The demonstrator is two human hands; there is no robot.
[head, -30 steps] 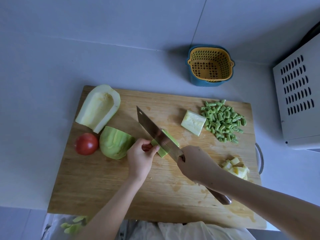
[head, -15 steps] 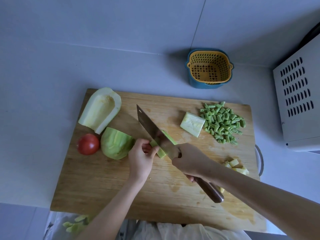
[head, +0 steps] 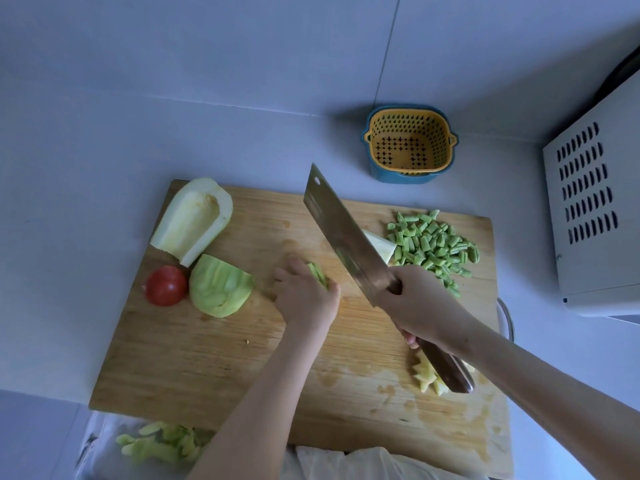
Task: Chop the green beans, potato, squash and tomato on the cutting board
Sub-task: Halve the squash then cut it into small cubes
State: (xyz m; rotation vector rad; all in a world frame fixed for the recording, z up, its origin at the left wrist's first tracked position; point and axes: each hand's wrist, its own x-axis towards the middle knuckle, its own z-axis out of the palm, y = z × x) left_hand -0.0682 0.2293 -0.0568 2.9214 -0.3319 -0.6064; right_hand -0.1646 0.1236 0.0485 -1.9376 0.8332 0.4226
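Pale bench (head: 104,161) with board (head: 214,368): left hand (head: 304,297) holds squash strip (head: 319,276) mid-board, right hand (head: 417,306) grips cleaver (head: 341,230) just beside it, chopped beans (head: 433,244) far right, potato dice (head: 427,377) near right, tomato (head: 166,285) and squash half (head: 194,220) left

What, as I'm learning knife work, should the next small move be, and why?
Probably lower the cleaver onto the squash piece beside the left hand: the right hand holds it raised, and the left hand steadies that piece on the cutting board.
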